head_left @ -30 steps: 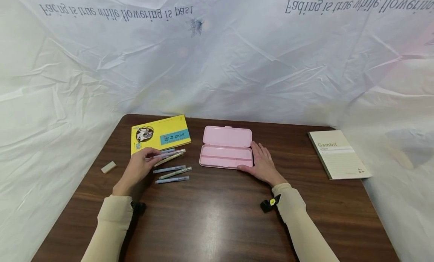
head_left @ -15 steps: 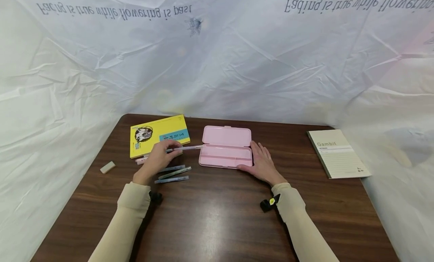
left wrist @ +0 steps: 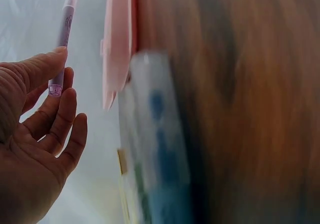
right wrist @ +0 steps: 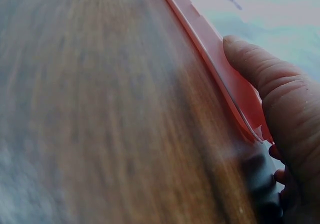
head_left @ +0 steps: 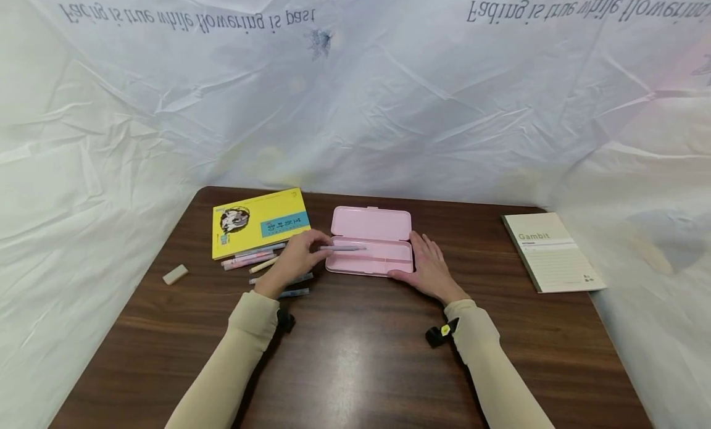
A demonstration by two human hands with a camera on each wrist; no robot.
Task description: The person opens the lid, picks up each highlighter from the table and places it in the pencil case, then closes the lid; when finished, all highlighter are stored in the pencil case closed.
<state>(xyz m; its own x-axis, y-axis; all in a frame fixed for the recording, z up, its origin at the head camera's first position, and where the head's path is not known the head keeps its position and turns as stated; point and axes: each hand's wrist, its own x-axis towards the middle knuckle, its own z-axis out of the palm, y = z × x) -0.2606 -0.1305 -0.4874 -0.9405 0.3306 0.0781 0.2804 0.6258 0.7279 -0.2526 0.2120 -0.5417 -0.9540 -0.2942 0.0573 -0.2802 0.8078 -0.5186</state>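
My left hand (head_left: 294, 259) pinches a purple marker pen (head_left: 347, 248) between thumb and fingers. The pen reaches lengthwise over the back compartment of an open pink pencil case (head_left: 350, 266). In the left wrist view, the thumb presses on the pen's lilac barrel (left wrist: 64, 31) near its end, and the other fingers are loosely bent. My right hand (head_left: 430, 268) holds the case's right end, thumb at the front corner and fingers along the side. The right wrist view shows that thumb (right wrist: 250, 58) against the pink wall. The case's lid (head_left: 371, 223) lies folded back.
Several pens (head_left: 250, 260) lie left of the case, some partly hidden under my left forearm. Behind them is a yellow book (head_left: 258, 216). A white eraser (head_left: 175, 274) lies far left, a cream notebook (head_left: 555, 256) far right. White cloth (head_left: 389, 108) hangs behind the table.
My left hand has lifted the purple marker pen from the pens beside the yellow book and carried it right, over the case. The right hand and case have stayed put.
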